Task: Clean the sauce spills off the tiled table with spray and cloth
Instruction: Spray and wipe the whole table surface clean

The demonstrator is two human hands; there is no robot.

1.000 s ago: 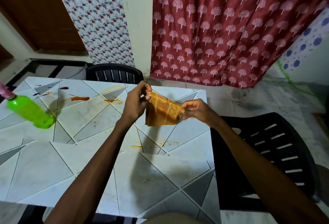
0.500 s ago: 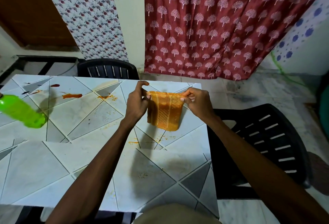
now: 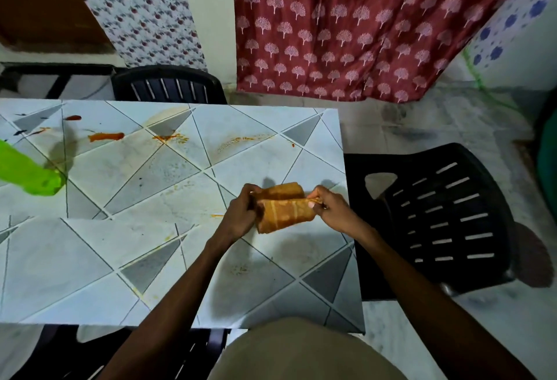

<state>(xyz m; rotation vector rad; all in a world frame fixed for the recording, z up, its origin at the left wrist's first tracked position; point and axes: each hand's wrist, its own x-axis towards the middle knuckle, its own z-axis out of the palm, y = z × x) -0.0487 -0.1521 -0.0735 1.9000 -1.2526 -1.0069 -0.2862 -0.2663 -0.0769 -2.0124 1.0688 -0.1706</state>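
Orange cloth [image 3: 283, 212] is what both hands are busy with right now, so I'd call this the folding/prep step, not the wiping step. The left hand [image 3: 239, 216] grips the left end with its fingers [image 3: 251, 195] curled round the edge. The right hand [image 3: 333, 212] pinches the right end between thumb and fingertips [image 3: 311, 204]. Between them the cloth is doubled over into a chunky pad, one fold on top of the other, pulled fairly taut from hand to hand. It sits over the right part of the tiled table [image 3: 144, 247], near the right edge. Can't honestly tell if the bottom of it touches the tiles or hangs just above them.

Job's far from done imo. A thick red-orange streak [image 3: 105, 136] and a small blob [image 3: 73, 117] sit at the far left. There's a splatter [image 3: 170, 138] and a pale smear [image 3: 241, 141] along the far side, plus a thin little dash [image 3: 217, 215] just left of the left hand. The green spray bottle [image 3: 28, 173] is way over at the left edge, half out of shot, nobody touching it.

Next move, I reckon: one hand lets go and the other takes the pad flat under the palm, then presses it on a spill. The dash is closest. The far ones want a reach, and probably a spritz first, so a hand has to be free for the bottle.
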